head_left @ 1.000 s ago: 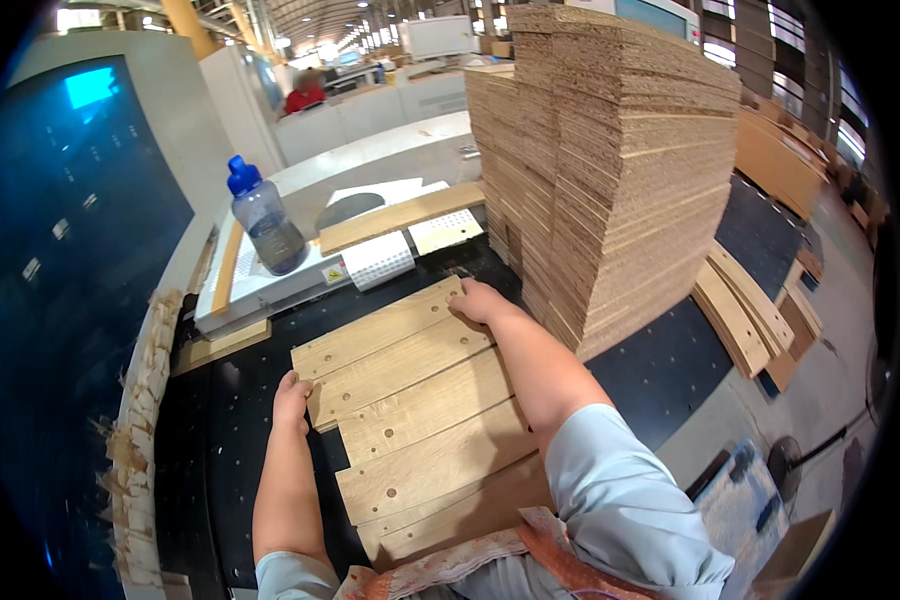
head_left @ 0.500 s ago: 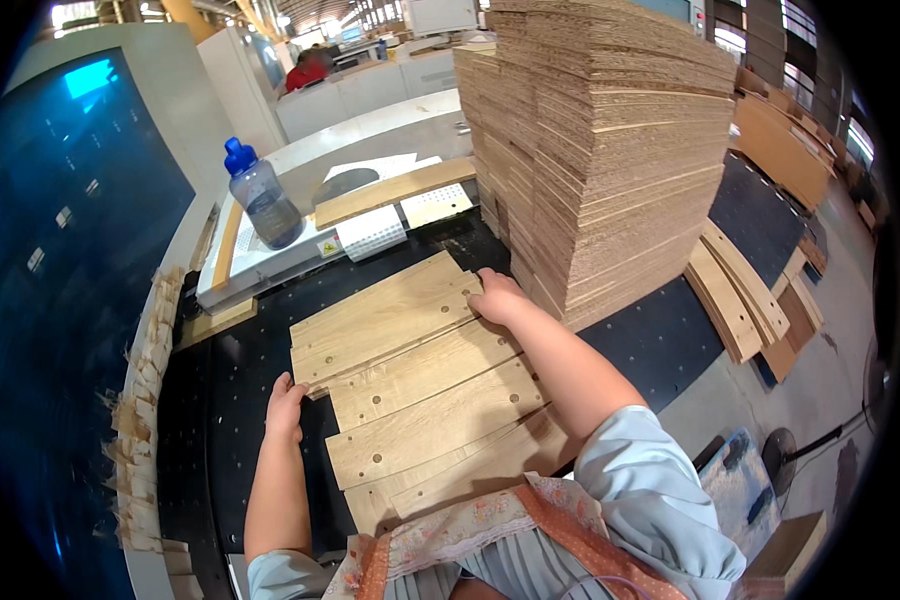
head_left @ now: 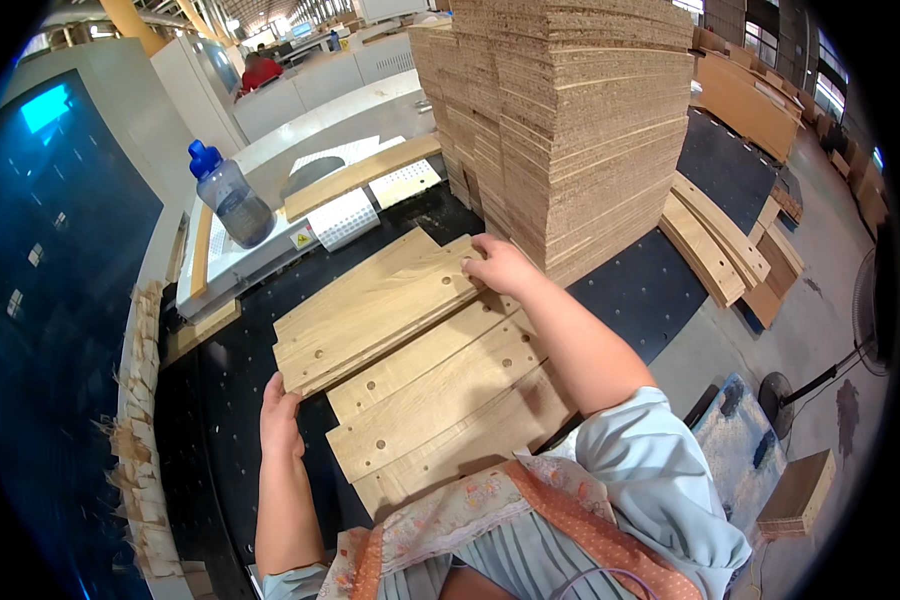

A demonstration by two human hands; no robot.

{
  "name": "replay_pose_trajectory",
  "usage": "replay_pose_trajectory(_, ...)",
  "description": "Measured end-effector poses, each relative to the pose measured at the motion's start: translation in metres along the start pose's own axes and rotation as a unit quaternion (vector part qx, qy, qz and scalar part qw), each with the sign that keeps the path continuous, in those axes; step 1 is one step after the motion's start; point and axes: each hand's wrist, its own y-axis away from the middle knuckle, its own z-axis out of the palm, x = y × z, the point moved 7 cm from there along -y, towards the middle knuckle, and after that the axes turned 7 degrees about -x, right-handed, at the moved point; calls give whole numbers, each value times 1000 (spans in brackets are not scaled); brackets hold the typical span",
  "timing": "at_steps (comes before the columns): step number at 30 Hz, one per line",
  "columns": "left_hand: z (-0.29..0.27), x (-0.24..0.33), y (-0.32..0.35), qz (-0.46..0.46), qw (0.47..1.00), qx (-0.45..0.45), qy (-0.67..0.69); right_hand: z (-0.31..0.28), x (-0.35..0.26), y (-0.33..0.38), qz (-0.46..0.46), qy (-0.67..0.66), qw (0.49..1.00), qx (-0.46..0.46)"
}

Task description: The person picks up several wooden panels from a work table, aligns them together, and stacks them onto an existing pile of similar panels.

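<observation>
A light wooden board [head_left: 385, 318] with drilled round holes is held by its two ends, slightly raised over the boards beneath. My left hand [head_left: 281, 425] grips its left end, the thumb at the near corner. At the far right end, my right hand [head_left: 500, 268] is closed around the board, with its fingers over the edge. Closer to my body lie several similar drilled boards [head_left: 440, 410], overlapping side by side. Another plain board [head_left: 355, 278] shows behind the held one.
A tall stack of brown boards [head_left: 610, 150] rises just beyond my right hand. Behind the boards, a blue-capped bottle [head_left: 238, 208] stands on a white machine ledge. Curved wooden pieces [head_left: 710, 245] lie at right on the black table [head_left: 620, 310]. A fan [head_left: 865, 300] stands far right.
Both hands have lifted the drilled board a little off the others, and a gap with shadow now shows along its near edge. The whole view has shifted slightly.
</observation>
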Motion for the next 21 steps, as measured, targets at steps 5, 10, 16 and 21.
replay_pose_trajectory(5,12,-30,10,-50,996,-68,15,3,18,33,75,174,979,-77)
replay_pose_trajectory(10,17,-30,5,-97,993,-65,26,10,16,28,86,242,965,-49)
replay_pose_trajectory(16,17,-26,4,-87,996,-15,-14,12,21,20,84,174,981,-17)
replay_pose_trajectory(21,2,-6,17,-18,999,-39,29,-7,-15,37,1,125,992,34)
